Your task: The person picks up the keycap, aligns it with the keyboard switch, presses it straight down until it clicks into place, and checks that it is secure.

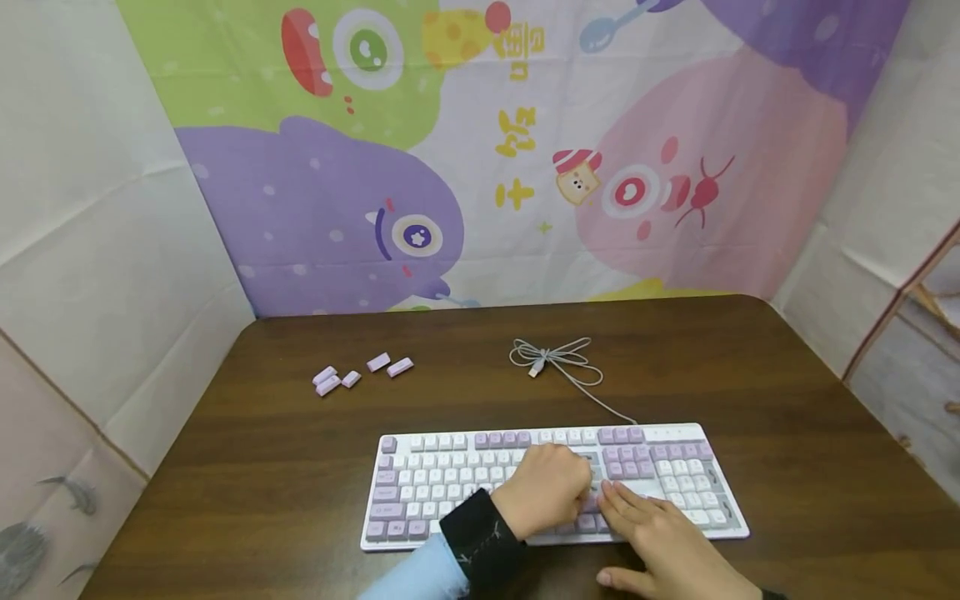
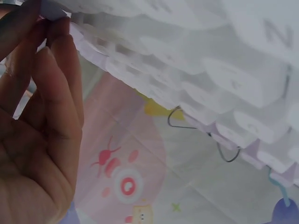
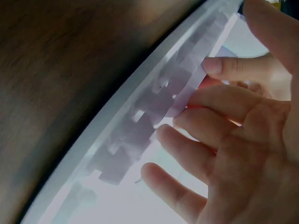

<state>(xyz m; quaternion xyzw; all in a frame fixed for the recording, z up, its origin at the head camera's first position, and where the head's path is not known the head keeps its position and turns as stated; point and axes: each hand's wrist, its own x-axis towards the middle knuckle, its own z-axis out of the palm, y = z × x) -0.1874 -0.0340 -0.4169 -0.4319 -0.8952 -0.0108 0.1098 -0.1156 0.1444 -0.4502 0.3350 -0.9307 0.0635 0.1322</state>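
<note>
A white and lavender keyboard (image 1: 442, 492) lies in front of me. My left hand (image 1: 546, 490) is over the right part of its letter block, fingers bent. In the left wrist view its thumb and fingertips pinch a pale lavender keycap (image 2: 53, 11) at the key rows. My right hand (image 1: 660, 533) lies just to the right, its fingers nearly straight and fingertips at the lavender keys beside the left hand. From the right wrist view, the left thumb (image 3: 219, 67) presses close to those right fingertips (image 3: 198, 95). The left hand hides part of the key rows.
Several loose lavender keycaps (image 1: 327, 385) lie at the back left of the brown table (image 1: 247, 467). A bundled white cable (image 1: 555, 358) with a USB plug runs to the keyboard's back edge. Bare grey slots (image 1: 726, 508) show at the number pad's right side. A patterned cloth (image 1: 525, 250) hangs behind.
</note>
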